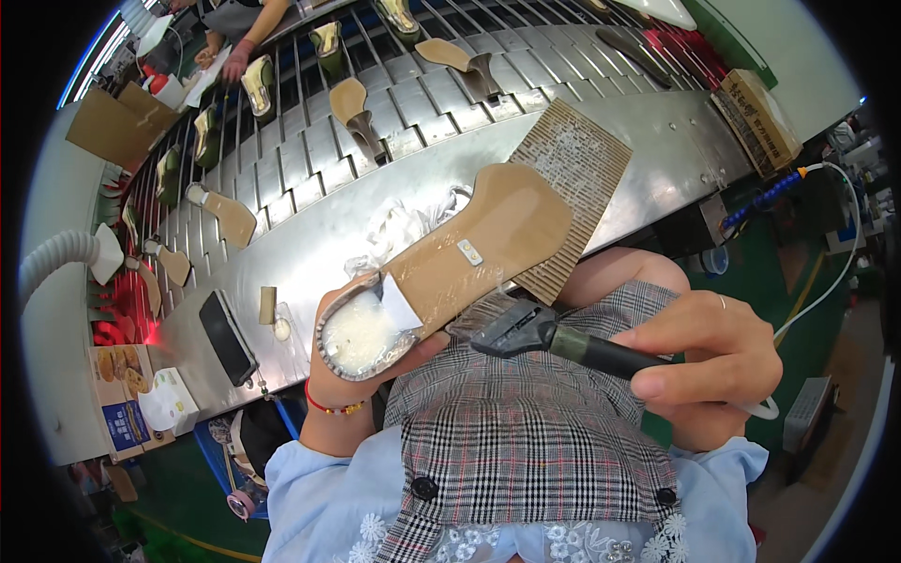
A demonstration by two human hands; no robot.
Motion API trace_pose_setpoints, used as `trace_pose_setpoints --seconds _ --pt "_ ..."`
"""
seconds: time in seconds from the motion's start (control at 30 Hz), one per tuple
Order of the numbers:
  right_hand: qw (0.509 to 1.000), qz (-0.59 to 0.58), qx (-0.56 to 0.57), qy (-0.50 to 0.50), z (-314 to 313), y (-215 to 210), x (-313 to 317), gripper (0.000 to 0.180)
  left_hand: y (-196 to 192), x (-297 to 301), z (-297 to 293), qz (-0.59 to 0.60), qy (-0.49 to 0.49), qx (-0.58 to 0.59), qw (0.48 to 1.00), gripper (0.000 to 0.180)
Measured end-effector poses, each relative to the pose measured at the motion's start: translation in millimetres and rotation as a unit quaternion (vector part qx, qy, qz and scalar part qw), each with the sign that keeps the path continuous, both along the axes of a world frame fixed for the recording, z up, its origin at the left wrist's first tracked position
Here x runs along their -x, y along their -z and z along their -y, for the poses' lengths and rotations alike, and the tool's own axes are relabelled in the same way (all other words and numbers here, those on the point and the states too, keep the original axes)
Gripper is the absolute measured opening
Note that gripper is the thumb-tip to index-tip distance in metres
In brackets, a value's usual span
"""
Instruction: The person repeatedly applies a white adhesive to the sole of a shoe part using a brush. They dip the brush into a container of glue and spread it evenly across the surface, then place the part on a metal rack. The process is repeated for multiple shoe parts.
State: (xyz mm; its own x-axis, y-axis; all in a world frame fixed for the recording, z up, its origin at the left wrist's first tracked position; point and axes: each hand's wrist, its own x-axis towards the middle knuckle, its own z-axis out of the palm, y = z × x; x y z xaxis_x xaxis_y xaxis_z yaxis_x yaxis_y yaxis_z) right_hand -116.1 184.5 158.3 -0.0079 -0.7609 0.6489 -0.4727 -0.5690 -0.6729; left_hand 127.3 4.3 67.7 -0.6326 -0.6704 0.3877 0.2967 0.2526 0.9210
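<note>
In my left hand (361,386) is a tan shoe sole (488,225) wrapped in clear film, held at its heel end. The heel seat (361,333) is whitish with a gathered rim, and a small white label (469,251) sits on the sole's middle. My right hand (718,361) grips the dark handle of a wide, flat brush (554,340). Its bristles (483,314) point toward the sole's near edge, close by; whether they touch it I cannot tell. A pale cord leaves the right hand. Under the sole's toe lies corrugated cardboard (596,155).
A slatted metal conveyor (413,136) carries several soles and shoes beyond the metal bench (657,178). On the bench are a crumpled white cloth (399,230) and a black phone (225,338). Another person's gloved hand (237,61) is at the far left.
</note>
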Motion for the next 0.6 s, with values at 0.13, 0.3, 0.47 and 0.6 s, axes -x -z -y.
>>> trace_pose_setpoints --seconds 0.13,0.3,0.47,0.6 --pt "0.999 0.020 0.011 0.030 8.9 10.3 9.6 0.025 10.9 -15.0 5.0 -0.008 -0.021 -0.069 0.997 0.080" --pt "0.996 0.080 0.038 0.024 9.9 22.0 10.0 0.023 20.9 -24.2 19.3 -0.032 0.050 -0.043 0.997 0.078" --pt "0.992 0.122 0.037 -0.009 14.5 28.3 21.4 0.023 30.3 -30.2 28.4 -0.057 0.049 -0.033 0.997 0.079" --pt "0.986 0.165 -0.025 0.008 21.7 37.0 35.7 0.025 22.4 -30.4 29.7 -0.033 0.006 -0.101 0.994 0.070"
